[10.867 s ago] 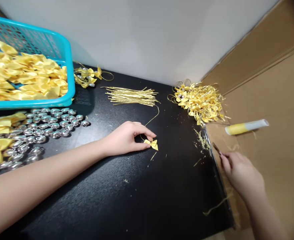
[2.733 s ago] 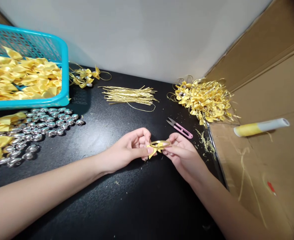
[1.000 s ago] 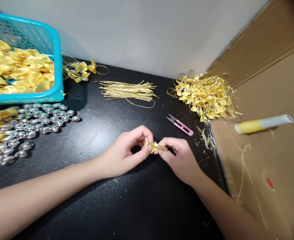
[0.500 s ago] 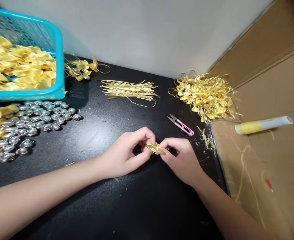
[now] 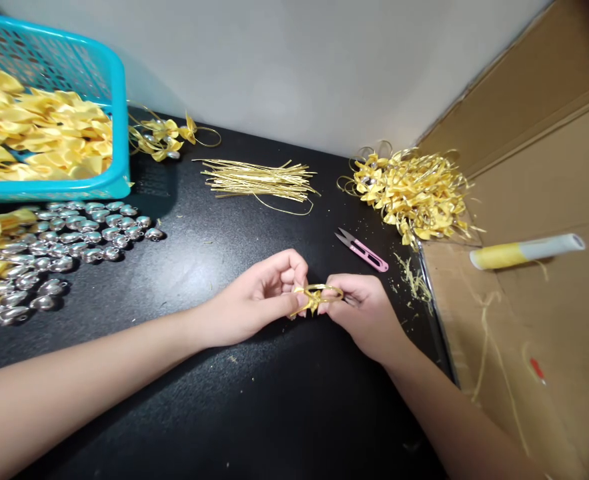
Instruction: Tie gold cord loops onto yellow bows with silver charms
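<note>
Between my hands, just above the black table, is a yellow ribbon bow (image 5: 313, 301) with a loop of gold cord (image 5: 324, 287) on it. My left hand (image 5: 269, 290) is closed, its thumb pressing the left side of the bow against the fingers. From the other side my right hand (image 5: 361, 308) pinches the bow and cord loop between thumb and fingers. Part of the bow is hidden by the fingertips. Pink thread snips (image 5: 367, 253) lie beyond my right hand, with their blades pointing up and left.
A turquoise basket (image 5: 120, 133) of yellow bows stands at the left. Silver beads (image 5: 91, 237) lie before it. Gold cords (image 5: 259, 180) are bundled at the back, with finished-looking bows (image 5: 419, 193) heaped right. A yellow-and-white tube (image 5: 527, 251) rests on cardboard (image 5: 549, 320).
The bow has been turned, so its gold loop now shows spread open toward my right hand. My left thumb has shifted onto the bow, and the left fingers have curled.
</note>
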A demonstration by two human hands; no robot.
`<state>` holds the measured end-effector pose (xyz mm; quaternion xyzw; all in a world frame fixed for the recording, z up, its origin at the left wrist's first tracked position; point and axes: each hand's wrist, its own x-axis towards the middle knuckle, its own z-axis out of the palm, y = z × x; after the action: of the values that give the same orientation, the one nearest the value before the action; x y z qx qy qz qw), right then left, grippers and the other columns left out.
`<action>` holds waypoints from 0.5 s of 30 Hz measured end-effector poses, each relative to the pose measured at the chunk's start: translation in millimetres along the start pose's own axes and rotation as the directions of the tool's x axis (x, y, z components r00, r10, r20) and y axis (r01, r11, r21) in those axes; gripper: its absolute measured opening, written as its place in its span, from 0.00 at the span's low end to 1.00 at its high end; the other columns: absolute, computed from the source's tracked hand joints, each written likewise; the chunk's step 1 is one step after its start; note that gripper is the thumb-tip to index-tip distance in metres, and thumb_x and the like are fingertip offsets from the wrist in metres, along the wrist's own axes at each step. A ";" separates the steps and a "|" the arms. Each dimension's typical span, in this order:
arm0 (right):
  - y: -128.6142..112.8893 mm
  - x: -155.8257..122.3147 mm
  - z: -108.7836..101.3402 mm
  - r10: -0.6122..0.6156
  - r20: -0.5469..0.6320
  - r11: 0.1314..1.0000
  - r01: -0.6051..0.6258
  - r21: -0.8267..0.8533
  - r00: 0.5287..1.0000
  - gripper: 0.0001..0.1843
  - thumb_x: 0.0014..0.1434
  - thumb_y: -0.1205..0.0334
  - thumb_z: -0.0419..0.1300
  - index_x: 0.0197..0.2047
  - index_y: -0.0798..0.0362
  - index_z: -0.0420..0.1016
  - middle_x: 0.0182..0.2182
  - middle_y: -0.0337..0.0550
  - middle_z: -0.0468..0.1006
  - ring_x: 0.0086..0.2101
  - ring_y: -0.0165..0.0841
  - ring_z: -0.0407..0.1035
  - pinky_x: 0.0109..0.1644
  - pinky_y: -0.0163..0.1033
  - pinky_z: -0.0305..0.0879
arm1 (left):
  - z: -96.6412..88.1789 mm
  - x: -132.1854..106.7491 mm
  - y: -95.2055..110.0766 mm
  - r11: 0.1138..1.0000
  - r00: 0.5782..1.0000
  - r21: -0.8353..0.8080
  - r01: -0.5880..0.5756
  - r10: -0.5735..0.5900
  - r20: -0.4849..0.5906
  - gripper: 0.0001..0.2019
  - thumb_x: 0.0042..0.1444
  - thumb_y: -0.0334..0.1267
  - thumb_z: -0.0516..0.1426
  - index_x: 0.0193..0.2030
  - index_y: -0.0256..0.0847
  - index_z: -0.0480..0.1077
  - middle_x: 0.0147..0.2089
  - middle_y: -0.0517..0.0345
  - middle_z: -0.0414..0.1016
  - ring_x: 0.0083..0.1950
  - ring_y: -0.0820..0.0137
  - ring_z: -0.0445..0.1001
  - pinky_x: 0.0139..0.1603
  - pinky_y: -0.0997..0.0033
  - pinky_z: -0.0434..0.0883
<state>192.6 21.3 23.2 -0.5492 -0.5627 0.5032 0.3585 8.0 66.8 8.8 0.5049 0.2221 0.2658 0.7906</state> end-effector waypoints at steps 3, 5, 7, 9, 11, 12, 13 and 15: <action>-1.6 -0.3 0.6 -0.110 -0.004 0.991 0.110 -0.071 0.994 0.08 0.52 0.69 0.56 0.22 0.53 0.67 0.20 0.34 0.67 0.23 0.25 0.60 0.29 0.33 0.57 | -1.4 0.0 -1.4 1.000 1.000 0.003 0.004 -0.004 -0.014 0.06 0.61 0.30 0.55 0.35 0.40 0.59 0.28 0.66 0.66 0.29 0.79 0.63 0.31 0.78 0.62; -3.2 -0.8 0.8 -0.183 -0.004 0.973 0.180 -0.143 0.983 0.07 0.51 0.70 0.57 0.23 0.53 0.65 0.20 0.33 0.65 0.23 0.25 0.59 0.29 0.33 0.58 | -1.8 -0.4 -2.8 1.000 1.000 0.021 -0.001 0.002 -0.024 0.06 0.61 0.31 0.55 0.36 0.40 0.60 0.29 0.66 0.65 0.30 0.78 0.63 0.31 0.77 0.63; -4.0 -1.3 1.3 -0.218 -0.006 0.957 0.213 -0.197 0.976 0.08 0.52 0.69 0.58 0.23 0.53 0.64 0.20 0.32 0.64 0.23 0.25 0.59 0.29 0.32 0.58 | -1.6 -1.5 -3.9 0.997 0.999 0.072 -0.015 0.017 -0.035 0.05 0.62 0.32 0.55 0.37 0.40 0.60 0.29 0.65 0.64 0.31 0.78 0.64 0.32 0.77 0.63; -3.5 -1.7 2.6 -0.243 -0.021 0.943 0.231 -0.241 0.970 0.10 0.55 0.69 0.56 0.23 0.53 0.63 0.20 0.32 0.62 0.23 0.25 0.58 0.29 0.32 0.57 | -0.5 -3.0 -4.1 0.983 0.997 0.181 -0.038 0.048 -0.053 0.04 0.63 0.33 0.54 0.37 0.40 0.60 0.30 0.65 0.63 0.30 0.77 0.63 0.31 0.77 0.63; -2.0 -2.0 4.8 -0.285 -0.048 0.921 0.260 -0.290 0.957 0.11 0.57 0.70 0.54 0.23 0.53 0.63 0.20 0.33 0.62 0.22 0.24 0.58 0.28 0.32 0.55 | 1.0 -4.5 -3.3 0.930 0.989 0.359 -0.078 0.117 -0.088 0.04 0.62 0.32 0.53 0.36 0.40 0.61 0.29 0.65 0.64 0.29 0.77 0.63 0.29 0.76 0.64; -1.1 -2.3 6.2 -0.315 -0.067 0.905 0.279 -0.320 0.947 0.12 0.58 0.70 0.54 0.23 0.53 0.64 0.20 0.33 0.63 0.22 0.24 0.58 0.27 0.32 0.55 | 1.9 -5.0 -2.7 0.876 0.978 0.470 -0.107 0.178 -0.108 0.04 0.61 0.31 0.54 0.35 0.40 0.62 0.28 0.64 0.64 0.28 0.77 0.63 0.29 0.76 0.64; -0.2 -2.6 7.7 -0.350 -0.089 0.885 0.298 -0.358 0.933 0.11 0.58 0.70 0.55 0.23 0.53 0.64 0.20 0.33 0.64 0.22 0.24 0.58 0.27 0.32 0.55 | 2.7 -5.3 -2.0 0.801 0.960 0.582 -0.143 0.255 -0.114 0.05 0.60 0.30 0.55 0.33 0.40 0.62 0.28 0.64 0.65 0.28 0.76 0.64 0.29 0.75 0.64; 1.8 -3.6 10.7 -0.439 -0.133 0.823 0.338 -0.457 0.888 0.11 0.58 0.69 0.56 0.24 0.53 0.65 0.20 0.33 0.66 0.22 0.24 0.60 0.28 0.32 0.56 | 3.9 -5.6 -1.0 0.616 0.902 0.757 -0.217 0.422 -0.085 0.07 0.56 0.28 0.57 0.31 0.40 0.63 0.28 0.63 0.66 0.29 0.75 0.66 0.30 0.74 0.66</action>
<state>183.3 15.8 19.5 -0.5411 -0.7124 0.2176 0.3903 6.4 60.2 9.9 0.7709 0.3149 0.3546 0.4252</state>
